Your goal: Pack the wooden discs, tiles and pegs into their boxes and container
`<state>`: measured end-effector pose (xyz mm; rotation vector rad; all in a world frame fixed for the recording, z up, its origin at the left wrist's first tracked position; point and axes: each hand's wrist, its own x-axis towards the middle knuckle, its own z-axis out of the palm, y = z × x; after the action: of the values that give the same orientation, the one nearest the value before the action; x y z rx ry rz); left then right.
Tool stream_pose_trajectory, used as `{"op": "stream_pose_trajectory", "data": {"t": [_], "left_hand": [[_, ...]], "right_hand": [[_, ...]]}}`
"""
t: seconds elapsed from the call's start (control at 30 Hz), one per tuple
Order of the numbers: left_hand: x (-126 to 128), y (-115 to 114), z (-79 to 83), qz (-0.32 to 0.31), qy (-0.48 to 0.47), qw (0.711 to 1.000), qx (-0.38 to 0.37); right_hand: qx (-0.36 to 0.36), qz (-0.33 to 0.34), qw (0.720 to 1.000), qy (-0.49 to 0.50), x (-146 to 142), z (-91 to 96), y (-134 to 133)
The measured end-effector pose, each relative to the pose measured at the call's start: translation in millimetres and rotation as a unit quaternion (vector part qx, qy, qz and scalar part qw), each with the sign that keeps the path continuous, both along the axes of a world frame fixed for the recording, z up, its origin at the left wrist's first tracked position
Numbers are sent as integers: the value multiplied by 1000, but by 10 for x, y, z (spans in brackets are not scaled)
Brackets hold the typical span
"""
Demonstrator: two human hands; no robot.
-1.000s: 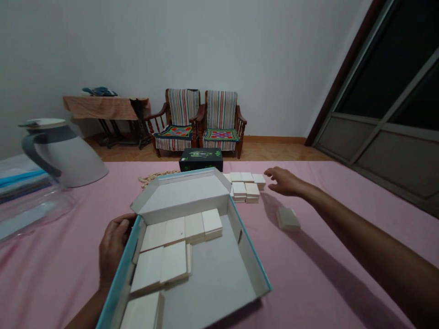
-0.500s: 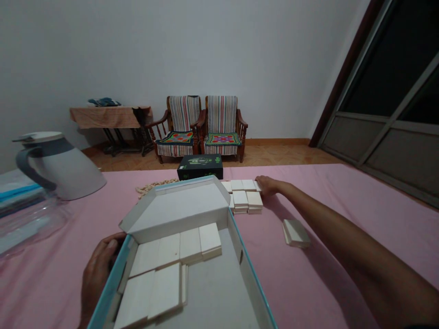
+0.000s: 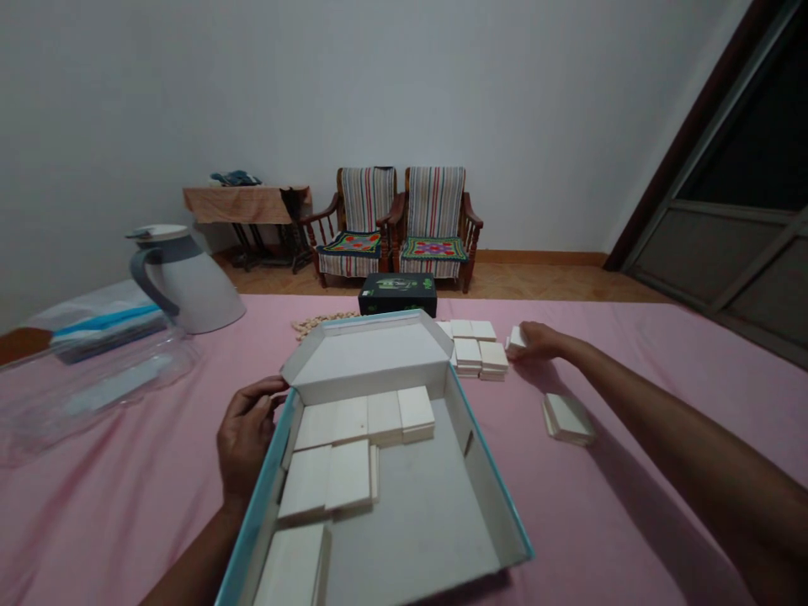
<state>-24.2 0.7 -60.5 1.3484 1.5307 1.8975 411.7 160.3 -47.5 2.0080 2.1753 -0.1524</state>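
Note:
A cardboard box (image 3: 417, 518) with blue outer walls lies open before me, its lid flap raised at the far side. Inside are rows of pale square wooden tiles (image 3: 349, 418), with a further stack at the near left. My left hand (image 3: 249, 433) has its fingers curled at the box's left wall, near the flap's corner. Beyond the box's right side my right hand (image 3: 538, 340) grips a small stack of wooden tiles (image 3: 516, 338), partly hidden by the fingers. Just left of it stand several tile stacks (image 3: 480, 349) in two rows. Another leaning stack (image 3: 568, 418) lies nearer, below my right forearm.
A black box (image 3: 397, 295) stands behind the raised flap, beside a beige knotted or beaded heap (image 3: 321, 323). At the left are a white-and-grey jug (image 3: 202, 290) and a clear plastic tray (image 3: 119, 387). Pink cloth (image 3: 662, 379) covers the surface. Two chairs stand beyond.
My right hand has drawn a small tile stack away from the right end of the far rows. The view has shifted, showing more of the box's near end. My left hand stays at the box's left wall.

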Motion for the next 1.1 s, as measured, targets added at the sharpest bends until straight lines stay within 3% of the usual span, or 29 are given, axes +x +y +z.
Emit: {"op": "stream_pose_trajectory", "data": {"t": [0.1,0.17,0.3,0.4,0.5,0.6,0.8,1.0,1.1], "left_hand": [[-31,-56,21,-18,83,993,86],[-26,-88,36,-42,79,987,135],[26,-117,54,-158,23,973,164],[49,-119,55,-174,14,975,137],[45,-118,53,-163,19,977,133],[35,-122,49,-159,19,978,131],[40,-139,50,-156,13,980,122],[53,-144,53,-158,7,981,115],[51,-144,49,-156,7,982,110]], "right_hand": [[20,-14,1000,16,22,272,-239],[35,12,998,52,-88,512,-459],[52,112,986,115,-610,923,-1006],[55,223,960,162,-1086,1029,-1397],[12,295,940,173,-1481,937,-1667],[-29,325,937,128,-1750,712,-1800],[-61,338,937,61,-1970,321,-1873],[-53,336,940,38,-2017,221,-1876],[-63,337,938,45,-1970,308,-1878]]}}
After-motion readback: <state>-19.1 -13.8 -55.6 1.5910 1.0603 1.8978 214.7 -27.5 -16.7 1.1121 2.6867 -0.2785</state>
